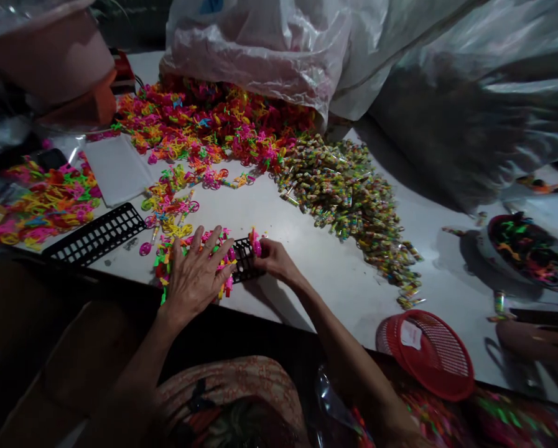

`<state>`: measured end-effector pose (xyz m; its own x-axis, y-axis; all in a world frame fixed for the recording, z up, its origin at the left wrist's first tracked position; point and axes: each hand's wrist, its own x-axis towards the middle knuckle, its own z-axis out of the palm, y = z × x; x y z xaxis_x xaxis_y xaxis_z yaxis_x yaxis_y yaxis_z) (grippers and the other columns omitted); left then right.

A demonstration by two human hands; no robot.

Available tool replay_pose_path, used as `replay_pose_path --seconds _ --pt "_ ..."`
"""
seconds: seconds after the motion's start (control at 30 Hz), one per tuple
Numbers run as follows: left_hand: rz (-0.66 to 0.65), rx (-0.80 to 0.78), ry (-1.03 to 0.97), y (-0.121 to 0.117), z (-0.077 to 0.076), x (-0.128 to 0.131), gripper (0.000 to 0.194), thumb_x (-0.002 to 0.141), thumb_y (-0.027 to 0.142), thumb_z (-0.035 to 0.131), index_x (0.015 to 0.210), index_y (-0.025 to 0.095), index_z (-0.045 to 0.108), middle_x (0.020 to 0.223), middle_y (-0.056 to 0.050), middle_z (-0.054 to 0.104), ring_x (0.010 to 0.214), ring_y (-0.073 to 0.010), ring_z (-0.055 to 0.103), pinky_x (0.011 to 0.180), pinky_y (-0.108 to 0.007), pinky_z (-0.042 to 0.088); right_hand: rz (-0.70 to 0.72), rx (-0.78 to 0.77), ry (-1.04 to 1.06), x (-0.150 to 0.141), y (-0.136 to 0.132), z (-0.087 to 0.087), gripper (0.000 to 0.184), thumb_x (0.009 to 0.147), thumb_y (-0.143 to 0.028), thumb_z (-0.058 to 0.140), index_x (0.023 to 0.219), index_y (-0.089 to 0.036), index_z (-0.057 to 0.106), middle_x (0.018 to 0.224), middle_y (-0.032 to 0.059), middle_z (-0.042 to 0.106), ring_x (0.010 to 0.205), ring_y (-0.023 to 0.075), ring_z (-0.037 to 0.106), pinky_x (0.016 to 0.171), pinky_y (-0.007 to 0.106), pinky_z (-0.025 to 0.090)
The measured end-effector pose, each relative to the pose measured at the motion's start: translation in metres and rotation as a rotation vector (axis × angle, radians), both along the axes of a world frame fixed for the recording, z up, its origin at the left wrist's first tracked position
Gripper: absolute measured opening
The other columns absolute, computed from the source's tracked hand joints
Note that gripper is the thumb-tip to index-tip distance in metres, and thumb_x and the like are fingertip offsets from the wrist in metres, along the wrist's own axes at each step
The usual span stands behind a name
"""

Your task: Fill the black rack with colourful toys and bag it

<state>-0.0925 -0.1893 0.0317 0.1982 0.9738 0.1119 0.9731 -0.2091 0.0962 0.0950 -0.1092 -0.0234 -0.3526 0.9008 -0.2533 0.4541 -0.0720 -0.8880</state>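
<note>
My left hand (193, 277) lies with fingers spread over a cluster of small bright plastic toy pieces (225, 289), which stand in a black slotted rack (242, 264). At the rack's right end, my right hand (276, 262) pinches a small pink plastic toy piece (255, 245); its fingertips are partly hidden. Much of the rack is covered by the pieces and my left hand. Just left of it are loose coloured pieces (169, 202), and a second black slotted rack (96, 235) rests near the table's front edge.
A large heap of coloured plastic pieces (204, 118) lies at the back beneath a plastic bag (260, 50). To the right spreads a pile of small wrapped tubes (344, 186). A red basket (428, 351) sits at the front edge, and a filled bowl (530, 249) stands far right.
</note>
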Motion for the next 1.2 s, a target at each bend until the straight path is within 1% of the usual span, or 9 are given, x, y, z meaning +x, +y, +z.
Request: replay_pose_path --seconds 0.07,0.13,0.33,0.47,0.63,0.77,0.93,1.03,1.2 --pt "0.001 -0.009 0.008 0.0 0.001 0.0 0.049 0.094 0.045 0.035 0.14 0.03 0.043 0.152 -0.005 0.034 0.142 -0.0332 0.024 0.11 -0.067 0.016 0.011 -0.057 0.173 -0.001 -0.023 -0.005 0.009 0.06 -0.022 0.054 0.067 -0.018 0.05 0.057 -0.006 0.047 0.053 0.0085 0.041 0.05 0.02 0.032" --pt "-0.003 -0.017 0.015 0.0 0.001 0.0 0.049 0.094 0.045 0.034 0.14 0.03 0.042 0.153 -0.005 0.033 0.142 -0.0335 0.024 0.109 -0.068 0.016 0.025 -0.064 0.256 -0.007 -0.037 -0.007 0.009 0.061 -0.024 0.054 0.065 -0.017 0.049 0.057 -0.0054 0.046 0.054 0.0084 0.041 0.051 0.02 0.033" --pt "0.002 -0.021 0.007 0.001 -0.002 -0.002 0.049 0.094 0.046 0.035 0.141 0.033 0.04 0.154 -0.003 0.031 0.143 -0.0326 0.023 0.11 -0.067 0.014 0.007 -0.026 0.323 -0.023 -0.042 -0.016 0.018 0.064 -0.031 0.061 0.062 -0.017 0.051 0.059 -0.0039 0.047 0.056 0.0089 0.039 0.051 0.02 0.034" --pt "0.002 -0.024 -0.009 0.001 -0.003 -0.003 0.05 0.094 0.047 0.035 0.142 0.034 0.037 0.154 -0.003 0.031 0.143 -0.0318 0.022 0.11 -0.067 0.014 -0.028 0.091 0.275 -0.025 -0.048 -0.02 0.02 0.069 -0.032 0.058 0.059 -0.017 0.049 0.061 -0.0024 0.047 0.059 0.0105 0.04 0.055 0.022 0.034" --pt "0.002 -0.033 -0.012 0.001 -0.002 -0.003 0.05 0.094 0.048 0.034 0.142 0.034 0.038 0.154 -0.003 0.031 0.144 -0.0316 0.02 0.112 -0.065 0.011 0.036 0.249 0.197 -0.021 -0.05 -0.01 0.021 0.073 -0.03 0.054 0.057 -0.018 0.046 0.063 -0.001 0.047 0.06 0.0113 0.04 0.057 0.023 0.034" --pt "0.005 -0.034 -0.011 0.0 -0.002 -0.002 0.05 0.095 0.047 0.032 0.142 0.033 0.037 0.154 -0.003 0.03 0.144 -0.0315 0.02 0.111 -0.066 0.012 0.118 0.232 0.133 -0.023 -0.046 -0.007 0.024 0.076 -0.029 0.052 0.055 -0.018 0.044 0.059 -0.0017 0.046 0.059 0.0107 0.04 0.057 0.023 0.033" --pt "0.008 -0.039 -0.012 0.0 0.0 0.0 0.049 0.095 0.047 0.033 0.141 0.033 0.039 0.154 -0.003 0.031 0.144 -0.0323 0.021 0.11 -0.067 0.014 0.073 0.089 0.115 -0.021 -0.042 -0.014 0.024 0.072 -0.036 0.056 0.059 -0.017 0.048 0.057 -0.003 0.047 0.055 0.0099 0.04 0.053 0.022 0.032" --pt "0.009 -0.041 -0.016 0.001 0.002 0.001 0.048 0.095 0.045 0.034 0.141 0.032 0.04 0.154 -0.003 0.032 0.143 -0.0321 0.022 0.111 -0.066 0.014 0.063 0.139 0.134 -0.019 -0.041 -0.015 0.026 0.073 -0.038 0.055 0.059 -0.018 0.045 0.059 -0.0023 0.048 0.056 0.0099 0.039 0.053 0.022 0.031" --pt "0.017 -0.04 -0.031 0.0 0.004 0.003 0.048 0.094 0.045 0.037 0.14 0.032 0.042 0.152 -0.004 0.035 0.143 -0.0323 0.024 0.113 -0.064 0.013 0.223 0.291 0.037 -0.019 -0.04 -0.009 0.028 0.076 -0.035 0.049 0.055 -0.02 0.039 0.057 -0.0013 0.045 0.054 0.0105 0.036 0.053 0.023 0.027"
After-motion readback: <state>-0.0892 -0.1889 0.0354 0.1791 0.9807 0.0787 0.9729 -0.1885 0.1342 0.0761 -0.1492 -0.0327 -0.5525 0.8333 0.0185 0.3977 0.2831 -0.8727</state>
